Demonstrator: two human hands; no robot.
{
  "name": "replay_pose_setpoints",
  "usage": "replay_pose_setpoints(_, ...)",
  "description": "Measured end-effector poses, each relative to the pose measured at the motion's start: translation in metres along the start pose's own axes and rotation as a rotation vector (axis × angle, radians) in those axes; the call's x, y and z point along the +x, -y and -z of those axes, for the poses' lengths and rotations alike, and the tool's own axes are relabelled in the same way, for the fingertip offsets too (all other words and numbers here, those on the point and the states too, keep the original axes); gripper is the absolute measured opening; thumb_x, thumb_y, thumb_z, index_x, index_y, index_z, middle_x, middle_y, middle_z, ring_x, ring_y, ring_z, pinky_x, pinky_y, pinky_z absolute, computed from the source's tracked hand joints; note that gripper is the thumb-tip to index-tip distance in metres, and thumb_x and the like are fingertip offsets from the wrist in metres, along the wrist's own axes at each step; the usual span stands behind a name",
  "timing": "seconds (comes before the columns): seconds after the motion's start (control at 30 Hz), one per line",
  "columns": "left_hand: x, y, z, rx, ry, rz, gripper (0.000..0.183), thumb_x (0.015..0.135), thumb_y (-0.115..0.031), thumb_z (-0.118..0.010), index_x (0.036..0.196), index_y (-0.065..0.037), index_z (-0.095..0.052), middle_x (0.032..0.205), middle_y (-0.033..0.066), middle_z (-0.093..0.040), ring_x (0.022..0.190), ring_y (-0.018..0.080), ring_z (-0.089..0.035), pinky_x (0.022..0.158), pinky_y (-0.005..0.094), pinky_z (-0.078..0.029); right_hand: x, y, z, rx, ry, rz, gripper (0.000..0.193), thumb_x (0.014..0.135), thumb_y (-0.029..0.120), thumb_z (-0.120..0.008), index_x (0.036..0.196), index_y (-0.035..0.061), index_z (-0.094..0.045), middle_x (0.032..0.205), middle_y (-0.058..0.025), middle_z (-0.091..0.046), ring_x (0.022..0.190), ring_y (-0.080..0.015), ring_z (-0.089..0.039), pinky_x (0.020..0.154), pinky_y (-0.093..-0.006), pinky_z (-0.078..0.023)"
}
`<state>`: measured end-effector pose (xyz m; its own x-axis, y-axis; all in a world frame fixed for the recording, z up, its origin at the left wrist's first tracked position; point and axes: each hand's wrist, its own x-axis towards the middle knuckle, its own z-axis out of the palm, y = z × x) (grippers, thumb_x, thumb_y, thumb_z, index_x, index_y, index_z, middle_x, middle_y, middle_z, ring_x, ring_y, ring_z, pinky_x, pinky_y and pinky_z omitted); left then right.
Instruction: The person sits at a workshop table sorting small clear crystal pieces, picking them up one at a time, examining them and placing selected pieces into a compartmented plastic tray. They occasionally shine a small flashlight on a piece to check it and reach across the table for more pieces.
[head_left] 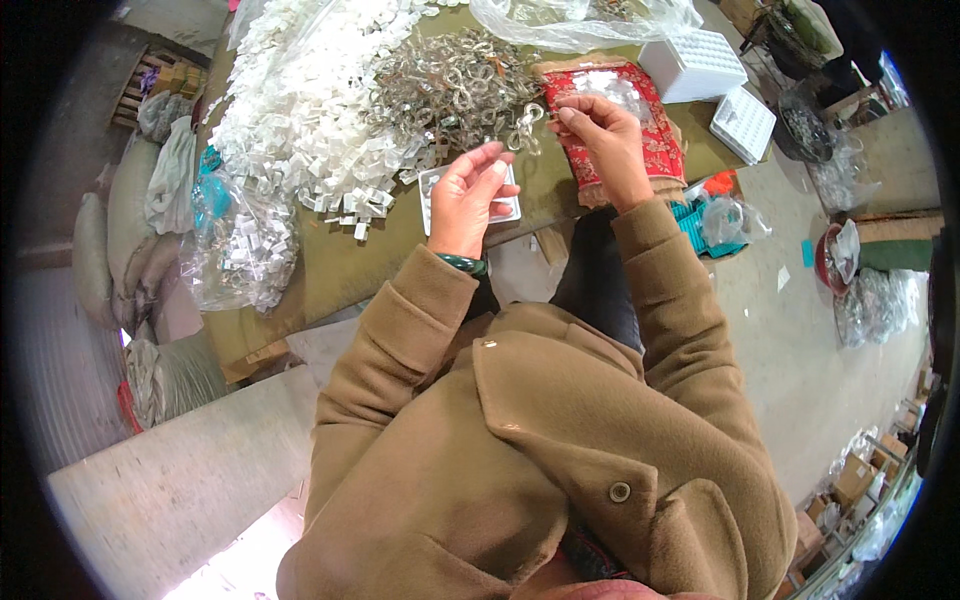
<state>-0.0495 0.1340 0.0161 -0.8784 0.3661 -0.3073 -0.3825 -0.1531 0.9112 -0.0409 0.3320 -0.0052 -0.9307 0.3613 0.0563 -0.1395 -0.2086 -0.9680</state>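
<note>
My left hand (466, 203), with a dark green bangle at the wrist, is above a white tray (428, 180) at the table's near edge. Its fingers are loosely curled and apart, and nothing shows clearly in them. Higher up and to the right, my right hand (608, 143) pinches thumb and forefinger together over a red patterned cloth (640, 130). Whatever is in that pinch is too small to make out. A few clear ring-shaped pieces (526, 132) lie between my hands, beside a tangled heap of clear and greyish rings (455, 85). Small silvery pieces (612, 90) are on the cloth.
A large heap of small white plastic pieces (320, 110) covers the table's left side. A clear bag of similar pieces (250, 240) hangs at its edge. Stacked white trays (692, 65) stand at right, with another white tray stack (743, 124) nearby. Full sacks (130, 220) stand at far left.
</note>
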Motion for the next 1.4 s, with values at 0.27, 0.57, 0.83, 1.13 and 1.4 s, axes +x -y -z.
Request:
replay_pose_setpoints(0.27, 0.021, -0.003, -0.017, 0.079, 0.069, -0.114, 0.034, 0.091, -0.014, -0.064, 0.123, -0.009, -0.056, 0.098, 0.0055, -0.068, 0.07, 0.0078, -0.063, 0.051, 0.0185, -0.047, -0.014, 0.005, -0.005, 0.003, 0.115, 0.044, 0.018, 0.092, 0.009, -0.061, 0.105, -0.0013, -0.065, 0.092, -0.0035, -0.066, 0.082, -0.011, -0.064, 0.071, -0.0241, -0.051)
replay_pose_setpoints(0.57, 0.027, -0.001, -0.027, -0.082, 0.102, -0.078, 0.033, 0.09, -0.008, -0.06, 0.123, -0.011, -0.06, 0.088, -0.0007, -0.065, 0.057, 0.0009, -0.048, 0.046, 0.0161, -0.037, -0.023, 0.001, -0.014, 0.067, -0.066, 0.159, 0.015, 0.091, 0.008, -0.061, 0.103, 0.0004, -0.066, 0.088, -0.0016, -0.065, 0.08, -0.0086, -0.063, 0.071, -0.0217, -0.051)
replay_pose_setpoints(0.83, 0.028, 0.003, -0.031, -0.094, 0.074, -0.05, 0.03, 0.092, -0.007, -0.058, 0.122, -0.011, -0.056, 0.093, 0.0009, -0.066, 0.063, 0.0008, -0.047, 0.052, 0.0152, -0.037, -0.023, 0.005, -0.007, 0.287, -0.153, 0.186, 0.014, 0.093, 0.005, -0.057, 0.105, -0.0007, -0.063, 0.09, -0.0034, -0.065, 0.079, -0.0092, -0.063, 0.068, -0.0206, -0.049)
replay_pose_setpoints(1.13, 0.034, 0.016, -0.038, -0.424, 0.137, 0.067, 0.014, 0.094, -0.014, -0.058, 0.107, -0.01, -0.061, 0.096, 0.0011, -0.066, 0.084, 0.0102, -0.061, 0.066, 0.0242, -0.05, -0.03, -0.007, 0.004, 0.311, -0.15, 0.055, 0.016, 0.093, 0.006, -0.056, 0.106, -0.0016, -0.062, 0.087, -0.0041, -0.065, 0.074, -0.0082, -0.06, 0.064, -0.021, -0.048)
replay_pose_setpoints(1.4, 0.045, 0.009, -0.047, -0.297, 0.136, 0.057, 0.02, 0.093, -0.01, -0.056, 0.113, -0.007, -0.06, 0.09, 0.0022, -0.065, 0.081, 0.0135, -0.063, 0.069, 0.0264, -0.052, -0.013, -0.006, 0.016, -0.073, -0.02, 0.152, 0.034, 0.091, 0.005, -0.056, 0.124, -0.0001, -0.055, 0.112, -0.0035, -0.06, 0.089, -0.0064, -0.057, 0.073, -0.0226, -0.048)
